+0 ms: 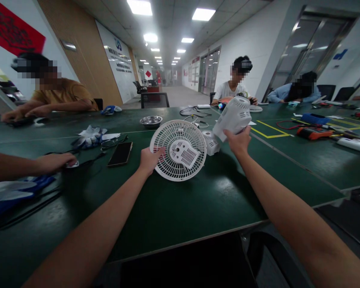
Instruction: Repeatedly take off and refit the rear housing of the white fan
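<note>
My left hand (pixel 151 161) is closed on the left rim of a round white fan grille (pixel 163 170), which is tilted up with its slotted hub plate facing me. Raised above the table on the right, a white plastic fan base (pixel 231 118) with vent slots is gripped by my right hand (pixel 239 141). Between the two, a smaller white vented housing (pixel 211 143) rests just behind the grille's right edge. It looks apart from my right hand; whether it touches the grille I cannot tell.
Left of the grille lie a phone (pixel 120 154), gloves (pixel 91 136) and black cables. A metal bowl (pixel 151 121) stands behind. Another person's hand (pixel 58 161) reaches in from the left. An orange-black meter (pixel 313 133) lies far right. The table's front edge (pixel 198 242) is near me.
</note>
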Tool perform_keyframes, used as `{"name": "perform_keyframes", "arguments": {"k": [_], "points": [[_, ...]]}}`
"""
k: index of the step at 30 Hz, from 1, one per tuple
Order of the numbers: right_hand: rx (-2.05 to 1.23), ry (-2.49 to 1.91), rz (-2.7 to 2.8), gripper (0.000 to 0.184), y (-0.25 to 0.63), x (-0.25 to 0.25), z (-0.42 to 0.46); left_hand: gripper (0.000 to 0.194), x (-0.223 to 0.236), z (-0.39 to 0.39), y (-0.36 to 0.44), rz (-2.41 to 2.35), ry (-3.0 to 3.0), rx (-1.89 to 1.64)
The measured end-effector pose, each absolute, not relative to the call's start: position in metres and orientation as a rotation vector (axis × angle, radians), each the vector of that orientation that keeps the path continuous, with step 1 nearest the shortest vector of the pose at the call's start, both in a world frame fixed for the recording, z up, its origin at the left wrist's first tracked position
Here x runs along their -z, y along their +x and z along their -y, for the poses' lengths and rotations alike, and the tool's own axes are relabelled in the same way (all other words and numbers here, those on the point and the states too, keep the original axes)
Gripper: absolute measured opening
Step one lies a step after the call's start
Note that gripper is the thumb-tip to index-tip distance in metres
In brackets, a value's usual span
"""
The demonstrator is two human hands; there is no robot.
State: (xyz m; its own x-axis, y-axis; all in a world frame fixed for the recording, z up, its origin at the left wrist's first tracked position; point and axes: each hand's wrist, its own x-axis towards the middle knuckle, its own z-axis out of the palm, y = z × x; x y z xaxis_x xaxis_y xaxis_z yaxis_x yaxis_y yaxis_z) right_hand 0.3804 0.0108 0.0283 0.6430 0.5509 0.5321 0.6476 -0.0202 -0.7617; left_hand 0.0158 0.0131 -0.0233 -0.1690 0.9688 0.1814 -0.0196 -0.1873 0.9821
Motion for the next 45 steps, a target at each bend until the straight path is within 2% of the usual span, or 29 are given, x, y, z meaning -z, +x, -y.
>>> {"name": "perform_keyframes", "arguments": {"k": [4, 13, 22, 26, 30, 34, 41, 45], "points": [[0.048, -1.614, 1.128, 0.075, 0.355, -0.031, -0.010, 0.020, 0.021, -0.011, 0.017, -1.201, 1.243, -1.492], [0.001, -1.668, 1.329, 0.081, 0.338, -0.019, -0.014, 0.020, 0.019, -0.009, 0.017, -1.214, 1.262, -1.487], [0.113, -1.743, 1.148, 0.084, 0.398, -0.025, -0.014, 0.022, 0.023, -0.011, 0.016, -1.210, 1.262, -1.486], [0.041, -1.774, 1.110, 0.083, 0.421, -0.023, -0.015, 0.028, 0.025, -0.013, 0.015, -1.194, 1.289, -1.506], [0.100, -1.659, 1.148, 0.087, 0.427, -0.021, -0.020, 0.030, 0.023, -0.012, 0.015, -1.184, 1.278, -1.510], [0.205, -1.537, 1.138, 0.079, 0.430, -0.023, -0.024, 0.025, 0.022, -0.011, 0.015, -1.201, 1.277, -1.493], [0.173, -1.465, 1.155, 0.079, 0.430, -0.026, -0.021, 0.024, 0.022, -0.011, 0.015, -1.198, 1.279, -1.488], [0.292, -1.464, 1.159, 0.079, 0.432, -0.025, -0.023, 0.023, 0.020, -0.011, 0.016, -1.224, 1.271, -1.489]]}}
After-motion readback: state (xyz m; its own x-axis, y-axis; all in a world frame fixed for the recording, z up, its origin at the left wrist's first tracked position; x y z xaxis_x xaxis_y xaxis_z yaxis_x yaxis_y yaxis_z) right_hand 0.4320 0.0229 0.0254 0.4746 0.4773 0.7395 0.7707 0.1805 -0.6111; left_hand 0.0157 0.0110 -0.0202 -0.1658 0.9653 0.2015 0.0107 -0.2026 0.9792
